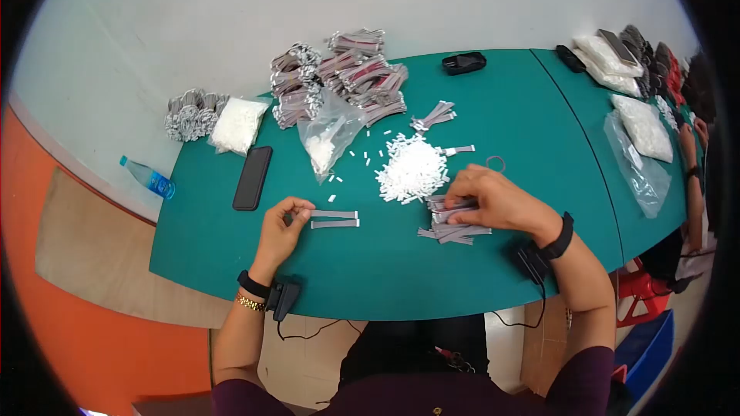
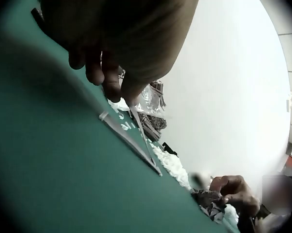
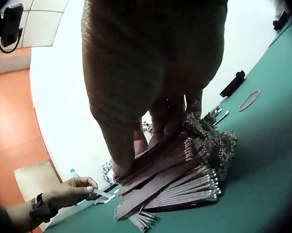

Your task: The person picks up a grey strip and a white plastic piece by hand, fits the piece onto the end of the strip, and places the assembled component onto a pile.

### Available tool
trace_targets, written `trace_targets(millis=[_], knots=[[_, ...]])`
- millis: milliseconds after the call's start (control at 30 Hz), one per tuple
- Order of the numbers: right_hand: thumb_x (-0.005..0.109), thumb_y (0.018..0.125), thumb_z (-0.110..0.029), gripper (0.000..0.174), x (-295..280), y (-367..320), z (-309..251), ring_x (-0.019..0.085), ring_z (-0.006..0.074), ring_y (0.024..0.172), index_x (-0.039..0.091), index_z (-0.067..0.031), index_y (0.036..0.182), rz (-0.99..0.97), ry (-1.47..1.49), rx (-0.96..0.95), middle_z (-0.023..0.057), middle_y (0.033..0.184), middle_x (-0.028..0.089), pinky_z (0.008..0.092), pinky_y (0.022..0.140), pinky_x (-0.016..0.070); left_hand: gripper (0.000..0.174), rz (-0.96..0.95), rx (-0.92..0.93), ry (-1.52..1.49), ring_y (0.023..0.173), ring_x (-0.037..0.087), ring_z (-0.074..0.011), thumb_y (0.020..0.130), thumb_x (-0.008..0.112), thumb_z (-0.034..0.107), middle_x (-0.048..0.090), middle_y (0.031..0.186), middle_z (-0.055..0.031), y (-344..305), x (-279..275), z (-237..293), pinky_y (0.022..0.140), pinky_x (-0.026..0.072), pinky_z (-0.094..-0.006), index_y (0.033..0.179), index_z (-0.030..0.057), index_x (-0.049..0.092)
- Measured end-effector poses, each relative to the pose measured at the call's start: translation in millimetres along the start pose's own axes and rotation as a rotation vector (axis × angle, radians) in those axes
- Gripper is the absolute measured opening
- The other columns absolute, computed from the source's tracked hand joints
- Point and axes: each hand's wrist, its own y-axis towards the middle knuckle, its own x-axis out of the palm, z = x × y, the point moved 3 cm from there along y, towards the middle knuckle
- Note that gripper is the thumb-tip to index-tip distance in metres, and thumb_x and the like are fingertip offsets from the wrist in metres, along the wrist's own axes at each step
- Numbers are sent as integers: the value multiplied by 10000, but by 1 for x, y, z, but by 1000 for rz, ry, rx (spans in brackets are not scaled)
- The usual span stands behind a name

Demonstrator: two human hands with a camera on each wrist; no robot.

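My left hand pinches the end of a short grey flat ribbon cable between thumb and fingertips. A second ribbon cable lies just below it on the green table, with a white connector at its end. In the left wrist view the held cable slants up from the tabletop to the fingertips of that hand. On the right, my right hand grips a stack of similar ribbon cables from above, thumb and fingers curled round it. More of the stack fans out below that hand in the right wrist view.
A heap of small white connector pieces lies between the hands. Behind are cable bundles, an open plastic bag, a full white bag and a phone. A rubber band lies beyond the right hand. Another person's arm shows at far right.
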Motion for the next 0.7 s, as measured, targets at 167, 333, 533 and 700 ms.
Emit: trace_targets(millis=[167, 333, 533, 700], knots=[[739, 680, -140, 208, 0, 3, -3, 501, 263, 786, 590, -59, 801, -37, 0, 13, 66, 749, 549, 356, 682, 411, 95, 31, -39, 155, 686, 427, -118, 756, 676, 65, 561, 708, 5, -7, -3, -5, 632, 367, -242, 848, 50, 663], [733, 682, -107, 195, 0, 6, -5, 503, 253, 765, 580, -52, 789, -66, 27, 37, 61, 747, 548, 350, 675, 410, 116, 10, 0, 175, 678, 406, -98, 737, 690, 50, 529, 721, 31, -2, -3, -13, 604, 333, -227, 851, 64, 673], [727, 693, -93, 188, -2, 5, 0, 511, 241, 747, 579, -40, 796, -89, 132, 50, 59, 757, 560, 332, 671, 413, 144, -97, 32, 280, 721, 437, -136, 721, 702, 60, 597, 794, -5, 4, 9, 5, 653, 364, -251, 862, 78, 682], [707, 737, -80, 155, -8, 3, -3, 508, 134, 678, 571, -32, 793, -32, 324, 144, 24, 730, 565, 283, 608, 404, 158, -104, 88, 273, 755, 463, -158, 733, 693, 72, 616, 839, -27, 14, 17, 23, 691, 380, -265, 890, 73, 680]])
